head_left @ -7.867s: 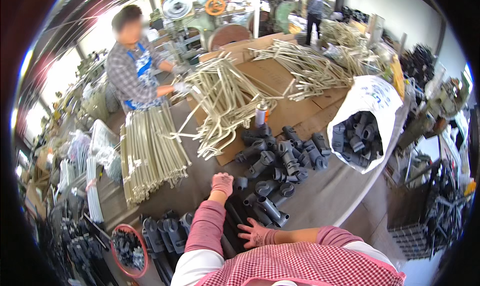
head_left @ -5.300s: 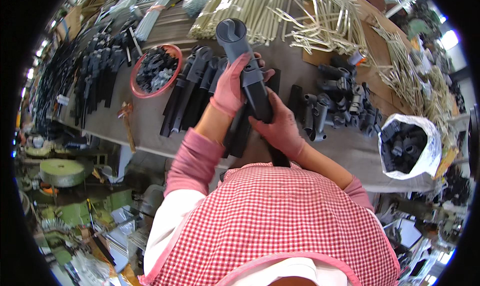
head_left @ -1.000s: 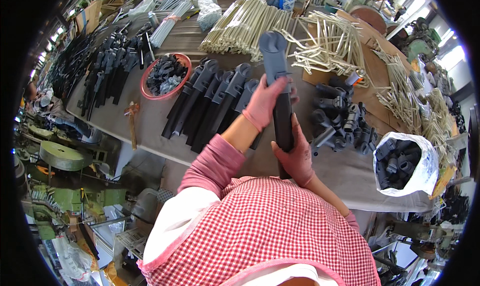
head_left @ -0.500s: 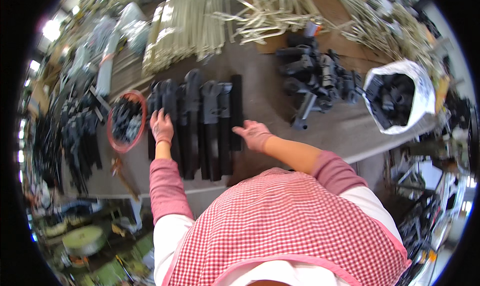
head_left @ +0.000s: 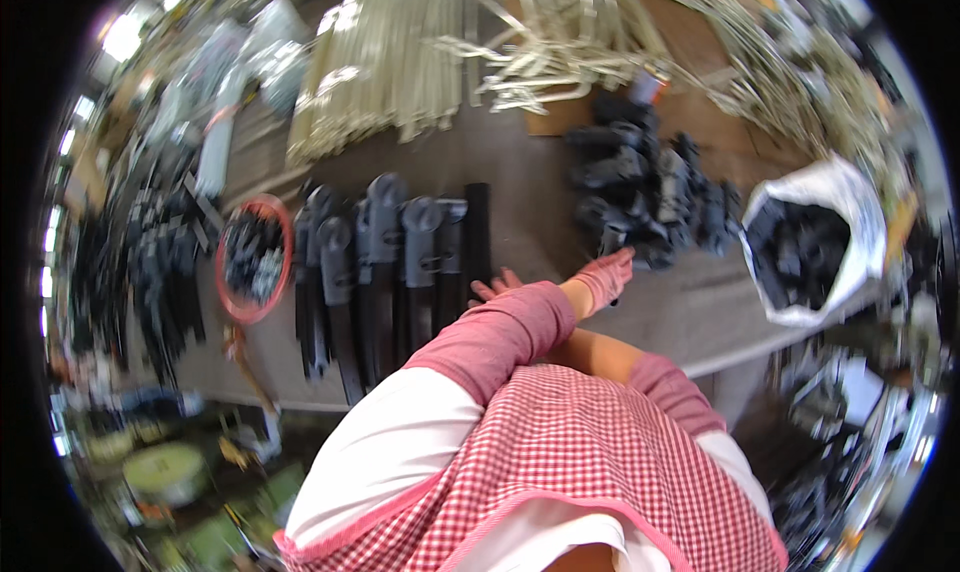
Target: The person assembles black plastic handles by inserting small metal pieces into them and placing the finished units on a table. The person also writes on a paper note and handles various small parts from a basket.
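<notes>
My left arm crosses over my right forearm. My left hand (head_left: 603, 278) is at the near edge of a heap of black plastic fittings (head_left: 625, 177), fingers stretched out over one tube-shaped fitting; motion blur softens them, and I see no grip. Part of my right hand (head_left: 497, 286) shows beyond the left sleeve, fingers spread, beside the rightmost black bar (head_left: 477, 232); its palm is hidden. To the left, several long black bars with rounded grey-black end pieces (head_left: 386, 222) lie side by side on the grey-brown table (head_left: 520, 192).
A red-rimmed basket (head_left: 222, 272) of small dark parts stands left of the bars, with a hammer-like tool (head_left: 250, 367) near it. A white sack (head_left: 862, 232) of black parts sits at the right. Pale strips (head_left: 385, 62) are piled at the back; more black bars (head_left: 150, 252) lie far left.
My left hand has left the bars and swung right to the heap of fittings, crossing over my right arm. One bar with an end piece now lies nearer me than its neighbours.
</notes>
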### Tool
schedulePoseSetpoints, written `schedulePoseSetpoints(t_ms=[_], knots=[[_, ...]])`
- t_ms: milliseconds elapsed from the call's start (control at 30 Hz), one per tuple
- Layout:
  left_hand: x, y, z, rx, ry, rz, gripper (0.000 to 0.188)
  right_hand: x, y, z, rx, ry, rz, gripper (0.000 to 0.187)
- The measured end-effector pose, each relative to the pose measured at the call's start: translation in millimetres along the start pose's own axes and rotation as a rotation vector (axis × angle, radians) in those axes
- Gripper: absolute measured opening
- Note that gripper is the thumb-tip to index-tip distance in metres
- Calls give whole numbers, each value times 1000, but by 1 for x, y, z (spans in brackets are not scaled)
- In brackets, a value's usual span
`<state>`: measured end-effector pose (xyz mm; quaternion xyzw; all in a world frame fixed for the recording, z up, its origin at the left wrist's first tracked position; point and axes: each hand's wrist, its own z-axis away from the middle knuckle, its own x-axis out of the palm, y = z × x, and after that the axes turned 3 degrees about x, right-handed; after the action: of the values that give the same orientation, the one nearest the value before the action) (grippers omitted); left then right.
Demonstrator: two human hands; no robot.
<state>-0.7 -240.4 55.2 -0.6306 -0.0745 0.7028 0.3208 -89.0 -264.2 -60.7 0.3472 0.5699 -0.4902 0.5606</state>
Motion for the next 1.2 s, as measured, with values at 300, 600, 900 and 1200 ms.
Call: schedulePoseSetpoints(t_ms=[300, 600, 900, 1200], knots=[[-38, -22, 200, -1234, 886, 1927, 49, -46, -8, 5, -114, -80, -405, 46], [-81, 16, 351, -1034, 2030, 2309, 61, -195, 1, 59, -188, 596, -958, 32], [-90, 6, 328, -887, 2112, 2213, 35, -128, 3, 75, 537, 363, -1796, 13], [-121, -70, 330, -809, 2232, 2078, 30, -239, -35, 84, -15, -90, -1951, 35]])
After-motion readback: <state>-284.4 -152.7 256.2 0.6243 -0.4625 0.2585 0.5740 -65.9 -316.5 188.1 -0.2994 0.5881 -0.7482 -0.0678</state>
